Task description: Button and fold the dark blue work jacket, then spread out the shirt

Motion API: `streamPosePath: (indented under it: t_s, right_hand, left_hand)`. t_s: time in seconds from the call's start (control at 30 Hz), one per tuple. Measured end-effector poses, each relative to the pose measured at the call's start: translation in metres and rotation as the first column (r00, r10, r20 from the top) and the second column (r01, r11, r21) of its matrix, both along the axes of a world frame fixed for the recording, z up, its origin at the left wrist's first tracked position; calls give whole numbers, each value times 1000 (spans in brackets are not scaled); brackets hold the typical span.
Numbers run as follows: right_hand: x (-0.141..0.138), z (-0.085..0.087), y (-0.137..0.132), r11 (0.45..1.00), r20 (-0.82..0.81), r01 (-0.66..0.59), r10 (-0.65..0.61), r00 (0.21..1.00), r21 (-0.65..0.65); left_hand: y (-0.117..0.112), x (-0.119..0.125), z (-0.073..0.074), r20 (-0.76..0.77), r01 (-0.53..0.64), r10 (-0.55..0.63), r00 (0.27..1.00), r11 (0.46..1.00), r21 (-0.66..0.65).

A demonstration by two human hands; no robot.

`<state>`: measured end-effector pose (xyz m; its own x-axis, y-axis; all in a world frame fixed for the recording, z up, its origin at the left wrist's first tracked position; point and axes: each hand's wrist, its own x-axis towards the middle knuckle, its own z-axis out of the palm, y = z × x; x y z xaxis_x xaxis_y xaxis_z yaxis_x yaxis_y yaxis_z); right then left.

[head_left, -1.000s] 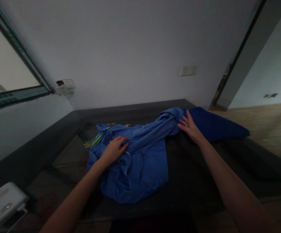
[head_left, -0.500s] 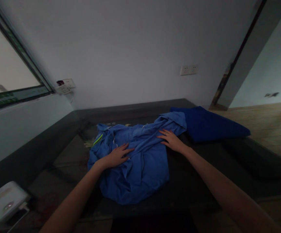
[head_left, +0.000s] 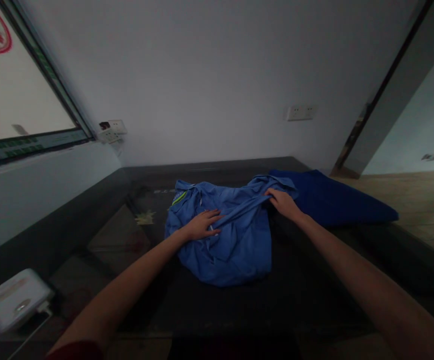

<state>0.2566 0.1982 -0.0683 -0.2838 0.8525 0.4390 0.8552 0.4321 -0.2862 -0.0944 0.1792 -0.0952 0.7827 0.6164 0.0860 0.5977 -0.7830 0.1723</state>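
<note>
A crumpled blue work shirt [head_left: 239, 255] with a yellow-green stripe at its left side lies on the dark table [head_left: 307, 285]. My left hand [head_left: 202, 225] rests flat on the middle of the shirt with its fingers apart. At the shirt's upper right, my right hand [head_left: 281, 203] pinches a fold of the fabric and draws it into a taut ridge running toward my left hand. The far right end of the shirt overlaps a darker blue cloth item [head_left: 340, 200].
A white box-shaped device [head_left: 19, 300] with a cable stands at the table's left front. The wall [head_left: 202, 90] behind carries power sockets [head_left: 301, 112]. A window [head_left: 22, 90] is at the left. Tiled floor [head_left: 423, 192] shows beyond the table's right side.
My right hand has gone from lying spread on the shirt to gripping a fold. The shirt's left and front parts have been drawn in, away from me. My view has shifted slightly left.
</note>
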Motion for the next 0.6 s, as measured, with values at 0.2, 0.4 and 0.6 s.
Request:
streamPosePath:
  t_s: [0.2,0.4,0.6]
  right_hand:
    - [7,28,-19,1000,-66,-3,4,998,8]
    - [-6,21,-49,998,-36,-69,68,997,-16]
    - [-21,9,-101,970,-4,-234,235,972,69]
  left_hand:
    - [57,-10,18,-22,5,-2,1000,989,149]
    - [56,-34,32,149,-150,117,982,959,239]
    - [-27,6,50,232,32,-60,971,992,121]
